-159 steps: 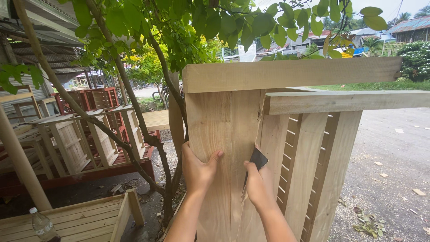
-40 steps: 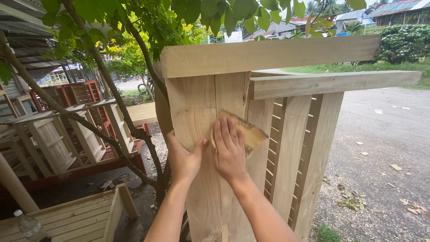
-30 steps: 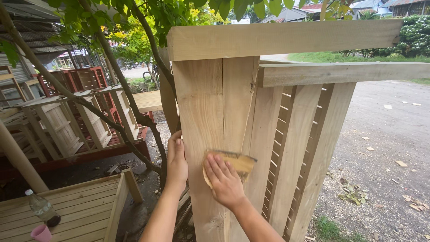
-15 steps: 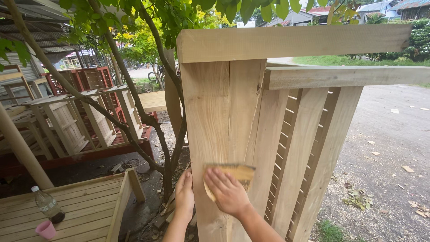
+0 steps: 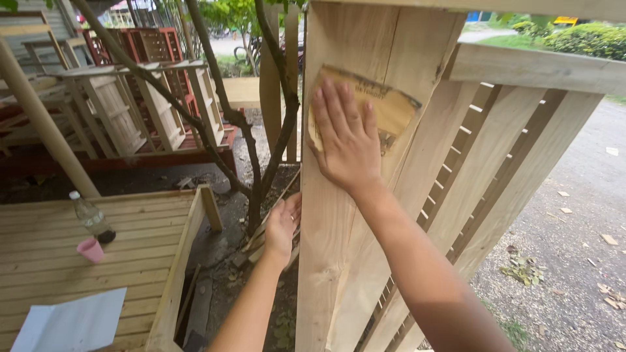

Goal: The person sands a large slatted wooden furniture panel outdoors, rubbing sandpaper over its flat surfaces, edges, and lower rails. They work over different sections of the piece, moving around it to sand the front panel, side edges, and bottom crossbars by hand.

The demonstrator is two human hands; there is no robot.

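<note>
1. The right hand (image 5: 349, 140) sits in the upper middle of the frame, flat with its fingers spread, pressing a sheet of sandpaper (image 5: 381, 104) against the wooden panel (image 5: 339, 248).
2. The sandpaper is tan and creased; its upper right part shows past the fingertips, while the rest is covered by the palm. It lies on the upper part of the panel's broad face.
3. The left hand (image 5: 283, 225) is lower, at centre frame, curled around the left edge of the same panel, fingers wrapped on the edge and holding it.
4. The panel stands upright, made of pale vertical boards, and fills the middle of the frame from top to bottom.
5. To its right, slanting slats (image 5: 495, 176) with narrow gaps join a horizontal top rail (image 5: 535, 68).
6. Just left of the panel, a thin tree trunk (image 5: 261, 156) rises from the ground.
7. In the lower left, a slatted wooden platform (image 5: 130, 241) carries a plastic bottle (image 5: 91, 218), a pink cup (image 5: 90, 250) touching it or just beside it, and a white sheet of paper (image 5: 72, 322) nearer the bottom edge.
8. In the upper left, more pale wooden frames (image 5: 130, 111) stand before red crates (image 5: 143, 45).
9. Gravel ground (image 5: 574, 228) fills the right side.
</note>
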